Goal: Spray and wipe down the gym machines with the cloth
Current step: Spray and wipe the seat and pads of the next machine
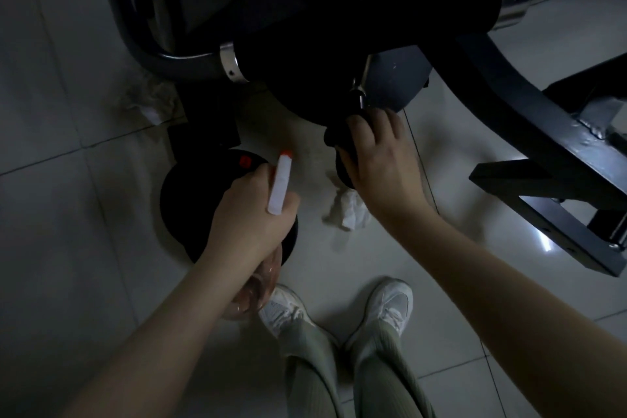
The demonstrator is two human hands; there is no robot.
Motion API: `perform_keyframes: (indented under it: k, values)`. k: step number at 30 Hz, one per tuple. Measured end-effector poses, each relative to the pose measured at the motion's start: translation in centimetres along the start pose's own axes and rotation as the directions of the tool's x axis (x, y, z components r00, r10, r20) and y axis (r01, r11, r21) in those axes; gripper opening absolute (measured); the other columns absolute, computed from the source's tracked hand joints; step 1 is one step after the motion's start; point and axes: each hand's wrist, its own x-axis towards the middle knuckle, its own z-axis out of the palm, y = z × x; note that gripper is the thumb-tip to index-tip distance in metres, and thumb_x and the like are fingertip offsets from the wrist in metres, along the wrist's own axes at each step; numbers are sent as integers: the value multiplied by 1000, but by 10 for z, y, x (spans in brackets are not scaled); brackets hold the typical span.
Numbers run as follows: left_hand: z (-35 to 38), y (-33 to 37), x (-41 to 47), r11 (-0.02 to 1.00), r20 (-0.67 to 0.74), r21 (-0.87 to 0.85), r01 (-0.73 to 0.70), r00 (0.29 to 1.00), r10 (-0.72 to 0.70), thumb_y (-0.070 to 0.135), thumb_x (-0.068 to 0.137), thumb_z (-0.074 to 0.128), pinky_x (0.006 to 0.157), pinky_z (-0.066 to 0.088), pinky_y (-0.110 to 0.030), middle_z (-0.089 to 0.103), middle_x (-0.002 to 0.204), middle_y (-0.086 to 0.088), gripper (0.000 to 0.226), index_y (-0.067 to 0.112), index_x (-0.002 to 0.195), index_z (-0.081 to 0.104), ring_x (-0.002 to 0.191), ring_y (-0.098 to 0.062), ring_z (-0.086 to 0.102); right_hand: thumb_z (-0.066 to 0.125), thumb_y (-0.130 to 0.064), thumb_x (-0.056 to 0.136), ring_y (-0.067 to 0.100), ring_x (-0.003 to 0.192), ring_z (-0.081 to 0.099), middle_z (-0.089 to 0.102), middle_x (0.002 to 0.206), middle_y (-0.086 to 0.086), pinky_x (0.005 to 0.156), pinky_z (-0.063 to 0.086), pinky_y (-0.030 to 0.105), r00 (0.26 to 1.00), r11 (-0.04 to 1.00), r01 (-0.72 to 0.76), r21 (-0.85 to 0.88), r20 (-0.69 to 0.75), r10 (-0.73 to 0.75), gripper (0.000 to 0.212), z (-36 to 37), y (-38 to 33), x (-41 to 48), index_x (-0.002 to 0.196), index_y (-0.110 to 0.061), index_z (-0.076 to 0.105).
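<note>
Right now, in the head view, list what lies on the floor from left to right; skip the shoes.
crumpled paper wad → black weight plate → crumpled white tissue → machine's black steel base bar

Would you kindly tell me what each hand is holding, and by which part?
The left hand grips the spray bottle around its neck; the right hand clutches the dark cloth, bunched against the machine.

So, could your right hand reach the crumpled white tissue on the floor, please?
Probably yes: the tissue lies uncovered near the right hand, though that hand grips the dark cloth.
</note>
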Motion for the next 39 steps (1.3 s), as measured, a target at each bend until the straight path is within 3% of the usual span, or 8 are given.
perform_keyframes:
  k: [4, 9, 13, 17, 27, 31, 35, 39]
  values:
    - [0, 3, 4, 998, 15, -51, 28, 1000, -27, 23, 87, 46, 62, 49, -40, 54, 64, -7, 17, 10, 77, 48, 60, -24, 55, 45, -23, 96, 33, 81, 60, 63, 93, 17, 61, 44, 33, 984, 952, -179, 249, 50, 172, 30, -11, 1, 15, 98, 2, 61]
    - [3, 10, 8, 992, 25, -121, 21, 1000, -18, 23, 87, 48, 61, 49, -43, 45, 59, -4, 25, 19, 65, 37, 56, -25, 52, 46, -31, 91, 21, 110, 53, 50, 128, 12, 97, 45, 38, 758, 410, -578, 706, 276, 591, 25, -13, 6, 27, 106, -20, 63]
    - [10, 10, 14, 988, 4, -149, 29, 1000, -29, 17, 88, 49, 53, 38, -34, 42, 56, -1, 23, 10, 68, 40, 52, -21, 47, 46, -28, 95, 26, 98, 59, 62, 104, 11, 87, 48, 35, 648, 362, -748, 556, 492, 581, 26, 5, 12, 35, 113, -15, 61]
    - [14, 8, 20, 982, 39, -181, 47, 998, -40, 19, 90, 49, 51, 34, -27, 39, 54, 1, 33, 20, 60, 35, 50, -17, 44, 45, -21, 96, 28, 83, 56, 56, 77, 7, 72, 43, 38, 525, 255, -828, 500, 530, 666, 26, 14, 36, 52, 72, -21, 54]
    - [18, -2, 34, 979, 57, -202, -42, 997, 55, 8, 92, 50, 61, 41, -31, 34, 54, 8, 19, -10, 96, 48, 52, -12, 41, 43, -11, 97, 11, 64, 45, 46, 69, -3, 69, 39, 28, 626, 494, -776, 391, 573, 529, 15, 27, 36, 79, 99, -6, 56]
    - [22, -4, 41, 971, 25, -235, -51, 998, 59, 9, 90, 52, 56, 38, -30, 37, 52, 8, 21, -11, 95, 49, 50, -13, 42, 40, -7, 97, 22, 85, 43, 39, 71, -2, 77, 35, 29, 540, 415, -841, 347, 585, 605, 24, 41, 46, 92, 75, -12, 43]
    - [25, -5, 47, 967, 34, -239, -86, 995, 97, 11, 91, 52, 58, 35, -32, 33, 55, 7, 23, -11, 96, 46, 52, -17, 38, 42, -9, 97, 20, 90, 44, 48, 93, 7, 78, 40, 30, 491, 277, -866, 416, 604, 628, 20, 46, 52, 92, 110, 0, 55]
    - [26, -3, 50, 978, 28, -184, -97, 994, 104, 9, 90, 49, 57, 41, -41, 30, 57, 3, 16, -5, 97, 46, 55, -31, 41, 37, 5, 92, 13, 46, 38, 41, 57, 5, 43, 30, 22, 561, 361, -828, 429, 622, 547, 31, 21, 44, 64, 66, -10, 45]
